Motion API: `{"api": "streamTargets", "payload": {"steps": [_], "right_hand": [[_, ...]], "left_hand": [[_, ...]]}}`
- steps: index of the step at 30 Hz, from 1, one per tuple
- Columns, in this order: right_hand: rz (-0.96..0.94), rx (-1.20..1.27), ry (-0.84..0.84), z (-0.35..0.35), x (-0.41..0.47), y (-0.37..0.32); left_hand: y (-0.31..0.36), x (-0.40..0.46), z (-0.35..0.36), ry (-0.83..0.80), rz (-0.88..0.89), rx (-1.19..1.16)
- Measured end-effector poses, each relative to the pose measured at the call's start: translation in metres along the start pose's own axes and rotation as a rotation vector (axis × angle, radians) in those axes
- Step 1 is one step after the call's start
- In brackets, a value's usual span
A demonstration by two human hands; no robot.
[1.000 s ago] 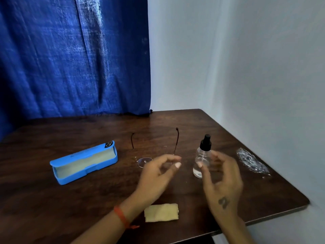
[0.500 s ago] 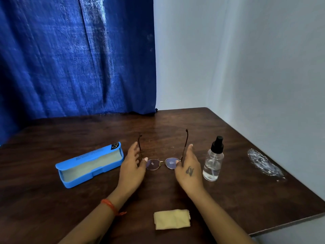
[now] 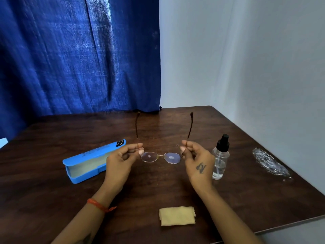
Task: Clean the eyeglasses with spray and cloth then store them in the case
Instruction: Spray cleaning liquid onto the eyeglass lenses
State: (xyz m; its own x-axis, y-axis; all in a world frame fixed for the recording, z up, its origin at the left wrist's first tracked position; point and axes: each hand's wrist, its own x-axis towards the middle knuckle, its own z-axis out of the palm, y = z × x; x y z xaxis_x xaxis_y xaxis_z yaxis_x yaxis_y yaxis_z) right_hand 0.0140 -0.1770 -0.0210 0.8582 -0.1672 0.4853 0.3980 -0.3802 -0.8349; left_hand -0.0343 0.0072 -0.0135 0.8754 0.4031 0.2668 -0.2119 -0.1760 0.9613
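Now eyeglasses [image 3: 160, 157] above the counter [image 3: 237, 131], left hand [image 3: 121, 161] and right hand [image 3: 197, 161] fingers pinching each temple hinge, open blue case [image 3: 91, 160] left, spray bottle [image 3: 220, 158] right, yellow cloth [image 3: 177, 216] nearest, crumpled clear plastic [image 3: 270, 163] far right.

Single head-worn view, looking forward and down across the table [image 3: 52, 173] toward the curtain [image 3: 70, 59] and corner wall [image 3: 246, 67]; hands close below.

dark wooden table [image 3: 175, 189], blue case [image 3: 88, 163], spray bottle [image 3: 219, 161], yellow cloth [image 3: 177, 216]
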Motion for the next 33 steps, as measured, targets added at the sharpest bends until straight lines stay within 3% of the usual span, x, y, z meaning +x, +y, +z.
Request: {"api": "streamTargets", "payload": {"steps": [9,13,15,18,21,25,27,30,33], "right_hand": [[0.041,0.056,0.003,-0.01,0.002,-0.011],[-0.156,-0.171,-0.016,-0.025,-0.009,-0.022],[-0.315,-0.161,0.051,-0.038,-0.017,-0.027],[-0.552,-0.198,0.303,-0.06,-0.022,-0.029],[-0.473,-0.233,0.407,-0.077,-0.016,-0.016],[-0.119,-0.118,0.023,-0.083,-0.008,0.001],[-0.108,-0.101,-0.089,-0.082,-0.005,0.009],[-0.137,-0.002,-0.129,-0.078,-0.001,0.011],[-0.017,0.311,-0.26,-0.073,0.004,-0.003]], "left_hand": [[0.008,-0.008,-0.008,-0.107,-0.015,-0.131],[0.008,-0.008,-0.009,-0.125,-0.001,-0.092],[0.008,-0.008,-0.01,-0.127,0.005,-0.067],[0.008,-0.008,-0.009,-0.123,0.005,-0.064],[0.008,-0.01,-0.008,-0.131,-0.017,-0.071],[0.005,-0.009,-0.007,-0.107,-0.069,-0.073],[0.004,-0.009,-0.007,-0.103,-0.096,-0.081],[0.004,-0.007,-0.003,-0.09,-0.093,-0.066],[0.011,0.004,0.001,-0.068,-0.05,-0.054]]}}
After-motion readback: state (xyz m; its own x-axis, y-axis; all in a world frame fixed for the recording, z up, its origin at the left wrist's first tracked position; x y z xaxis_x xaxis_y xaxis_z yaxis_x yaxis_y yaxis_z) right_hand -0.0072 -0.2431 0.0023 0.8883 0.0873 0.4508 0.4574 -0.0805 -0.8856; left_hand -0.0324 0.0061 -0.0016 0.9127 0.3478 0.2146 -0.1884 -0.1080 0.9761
